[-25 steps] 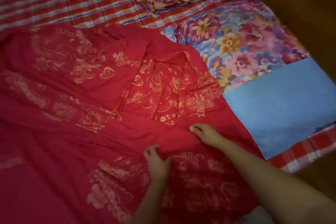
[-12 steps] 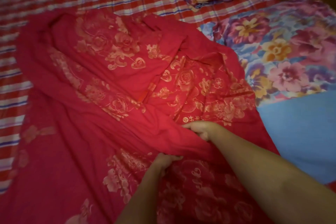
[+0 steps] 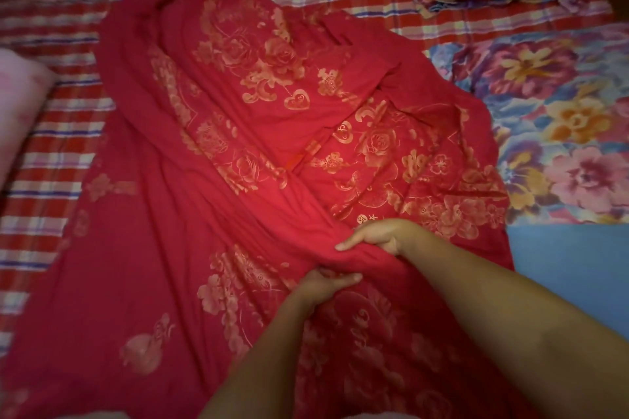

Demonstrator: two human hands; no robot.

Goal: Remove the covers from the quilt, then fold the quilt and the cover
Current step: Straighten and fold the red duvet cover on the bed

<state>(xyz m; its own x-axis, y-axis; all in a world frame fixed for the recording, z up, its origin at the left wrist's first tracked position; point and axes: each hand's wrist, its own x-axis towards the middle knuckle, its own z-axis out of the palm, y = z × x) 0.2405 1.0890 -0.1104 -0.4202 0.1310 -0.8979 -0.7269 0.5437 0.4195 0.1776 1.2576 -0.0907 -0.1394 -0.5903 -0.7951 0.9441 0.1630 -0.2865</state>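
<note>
Now closer together, hands (image 3: 325, 282) (image 3: 374, 235) on cover (image 3: 163, 241)

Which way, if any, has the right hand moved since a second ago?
Yes: the right hand, gripping the red cover, shifted left, away from the blue panel.

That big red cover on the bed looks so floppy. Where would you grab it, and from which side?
Take the red cover by the raised fold running diagonally across its middle, coming from the near edge, as the right hand and left hand do. That ridge stands up from the flat cloth, so fingers can likely close round it.
</note>
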